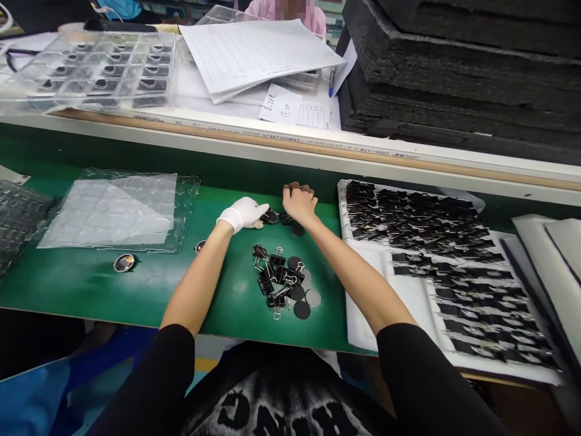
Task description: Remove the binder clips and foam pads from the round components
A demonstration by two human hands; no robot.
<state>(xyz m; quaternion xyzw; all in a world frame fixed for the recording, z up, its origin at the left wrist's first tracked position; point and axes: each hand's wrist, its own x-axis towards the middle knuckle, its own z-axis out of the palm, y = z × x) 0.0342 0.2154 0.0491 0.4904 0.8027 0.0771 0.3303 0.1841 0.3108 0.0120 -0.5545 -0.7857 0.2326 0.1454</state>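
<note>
Head view, our one view, entered item by item.

Left hand, white-gloved: thumb and fingers pinched together at the side of a dark round piece, a black clip beside it. Right hand, bare: knuckles up, fingers bent; whether they grip anything we cannot tell. Just below it, a small black clip and a black disc, partly behind the wrist.

State of the lot, by our judgement: well advanced, not complete. Laid out: rows of clipped black pieces, closely set over much of the white tray, at our right. Outstanding: a loose heap of binder clips, handles at all angles, with black discs and a clear disc alongside, on the green bench between our forearms. Apart, to the left: one round metal-rimmed piece; a second, partly hidden by our left forearm.

Surroundings: clear moulded tray bearing a translucent sheet; further ribbed trays at far left. On the raised shelf: compartment boxes, printed papers, a handwritten card, a blue pen, stacked black foam. Beyond, a person in pink.

Obstructions: our right forearm lies between heap and white tray; the shelf front closely bounds our reach behind the hands.
</note>
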